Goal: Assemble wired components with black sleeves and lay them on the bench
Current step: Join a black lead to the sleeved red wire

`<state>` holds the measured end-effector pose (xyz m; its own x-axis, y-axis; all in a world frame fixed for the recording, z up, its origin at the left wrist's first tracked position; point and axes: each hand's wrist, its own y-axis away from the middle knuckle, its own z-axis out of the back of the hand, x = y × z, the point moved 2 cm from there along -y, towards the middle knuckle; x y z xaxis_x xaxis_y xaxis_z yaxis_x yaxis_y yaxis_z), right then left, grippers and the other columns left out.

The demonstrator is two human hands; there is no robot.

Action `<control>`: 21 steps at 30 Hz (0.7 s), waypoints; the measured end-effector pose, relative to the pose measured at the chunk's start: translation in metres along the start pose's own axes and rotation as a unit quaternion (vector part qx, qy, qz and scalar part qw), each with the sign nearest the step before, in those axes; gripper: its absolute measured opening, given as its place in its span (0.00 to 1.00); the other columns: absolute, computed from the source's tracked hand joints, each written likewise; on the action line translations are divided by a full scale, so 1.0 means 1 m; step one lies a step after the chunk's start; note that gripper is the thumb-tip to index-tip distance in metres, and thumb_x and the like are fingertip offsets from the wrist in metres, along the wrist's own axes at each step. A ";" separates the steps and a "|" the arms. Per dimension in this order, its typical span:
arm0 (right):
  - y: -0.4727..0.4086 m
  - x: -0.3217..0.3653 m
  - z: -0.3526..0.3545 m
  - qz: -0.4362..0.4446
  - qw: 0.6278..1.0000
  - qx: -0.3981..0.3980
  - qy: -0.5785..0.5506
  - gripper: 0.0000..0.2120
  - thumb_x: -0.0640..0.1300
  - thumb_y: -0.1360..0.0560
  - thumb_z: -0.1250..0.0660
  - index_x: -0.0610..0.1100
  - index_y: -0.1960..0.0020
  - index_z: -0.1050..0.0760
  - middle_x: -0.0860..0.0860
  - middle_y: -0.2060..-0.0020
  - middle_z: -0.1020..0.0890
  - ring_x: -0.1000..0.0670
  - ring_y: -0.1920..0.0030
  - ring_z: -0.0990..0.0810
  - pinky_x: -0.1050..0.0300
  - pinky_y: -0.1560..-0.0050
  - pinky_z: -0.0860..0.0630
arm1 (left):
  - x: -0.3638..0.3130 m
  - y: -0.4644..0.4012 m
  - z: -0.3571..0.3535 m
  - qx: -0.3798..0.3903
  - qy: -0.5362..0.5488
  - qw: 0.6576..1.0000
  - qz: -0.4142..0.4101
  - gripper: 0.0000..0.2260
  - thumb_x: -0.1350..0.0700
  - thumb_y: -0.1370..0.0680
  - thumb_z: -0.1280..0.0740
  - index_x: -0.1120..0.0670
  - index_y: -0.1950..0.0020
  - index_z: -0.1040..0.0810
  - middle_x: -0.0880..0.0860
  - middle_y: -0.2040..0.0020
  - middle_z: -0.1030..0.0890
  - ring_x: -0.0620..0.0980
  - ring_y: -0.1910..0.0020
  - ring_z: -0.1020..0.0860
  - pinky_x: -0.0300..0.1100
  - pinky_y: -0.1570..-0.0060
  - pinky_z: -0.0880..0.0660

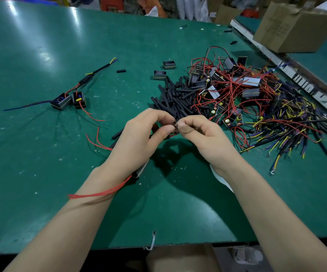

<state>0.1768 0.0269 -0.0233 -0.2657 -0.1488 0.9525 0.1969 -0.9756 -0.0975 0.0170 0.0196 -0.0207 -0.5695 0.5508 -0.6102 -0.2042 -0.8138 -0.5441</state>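
Two hands meet at centre: left hand and right hand pinch a small wired part | green bench: black sleeves 12 o'clock, wire tangle 2 o'clock, finished pieces 10 o'clock | cardboard box 1 o'clock

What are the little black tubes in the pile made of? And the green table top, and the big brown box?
The black tubes look like matte plastic or rubber sleeving: dull, thin-walled, some squashed flat. The green top seems a smooth rubber or vinyl mat: it gives soft glare from the lights and shows scuffs. The box is plainly corrugated cardboard: plain brown, with folded flaps.
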 end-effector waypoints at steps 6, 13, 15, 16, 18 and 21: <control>0.001 0.005 -0.001 -0.002 1.000 0.015 0.009 0.08 0.45 0.20 0.38 0.53 0.55 0.23 0.52 0.48 0.26 0.61 0.48 0.27 0.65 0.41 0.33 | -0.003 -0.001 0.002 0.013 0.104 0.993 0.054 0.03 0.57 0.24 0.30 0.50 0.51 0.19 0.40 0.58 0.19 0.33 0.60 0.24 0.24 0.56 0.32; 0.002 0.008 -0.001 0.013 0.998 0.024 0.053 0.08 0.45 0.20 0.40 0.53 0.56 0.26 0.52 0.49 0.29 0.61 0.50 0.30 0.67 0.43 0.34 | -0.003 0.000 0.001 0.043 0.186 0.972 0.137 0.06 0.46 0.30 0.30 0.47 0.57 0.19 0.45 0.62 0.17 0.40 0.63 0.22 0.32 0.59 0.27; 0.002 0.008 -0.001 0.012 0.998 0.017 0.060 0.08 0.45 0.20 0.38 0.53 0.56 0.25 0.52 0.50 0.29 0.61 0.50 0.30 0.69 0.44 0.35 | -0.003 0.000 0.000 0.046 0.177 0.973 0.139 0.04 0.49 0.29 0.28 0.47 0.58 0.19 0.46 0.63 0.17 0.39 0.63 0.23 0.30 0.60 0.28; 0.002 0.008 -0.001 0.012 0.998 0.016 0.058 0.08 0.44 0.21 0.37 0.53 0.57 0.25 0.52 0.50 0.29 0.63 0.50 0.30 0.72 0.45 0.36 | -0.002 0.000 0.000 0.045 0.163 0.977 0.133 0.03 0.52 0.28 0.27 0.48 0.58 0.20 0.45 0.64 0.18 0.37 0.64 0.24 0.28 0.61 0.30; 0.002 0.008 -0.001 0.014 0.999 0.014 0.044 0.08 0.43 0.22 0.36 0.54 0.58 0.25 0.53 0.52 0.29 0.67 0.54 0.30 0.76 0.48 0.36 | -0.002 0.000 0.000 0.037 0.126 0.984 0.117 0.05 0.56 0.28 0.26 0.48 0.59 0.21 0.43 0.65 0.20 0.35 0.66 0.26 0.25 0.62 0.33; 0.001 0.006 -0.001 0.017 1.000 0.005 0.020 0.10 0.42 0.22 0.34 0.55 0.59 0.24 0.56 0.53 0.29 0.67 0.54 0.29 0.76 0.48 0.36 | -0.004 0.002 0.001 0.019 0.109 0.988 0.110 0.08 0.58 0.28 0.27 0.47 0.60 0.22 0.42 0.67 0.22 0.35 0.67 0.27 0.26 0.62 0.33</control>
<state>0.1741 0.0243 -0.0178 -0.2961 -0.1884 0.9364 0.2164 -0.9681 -0.1264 0.0181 0.0158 -0.0188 -0.4199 0.3827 -0.8229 -0.1269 -0.9226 -0.3643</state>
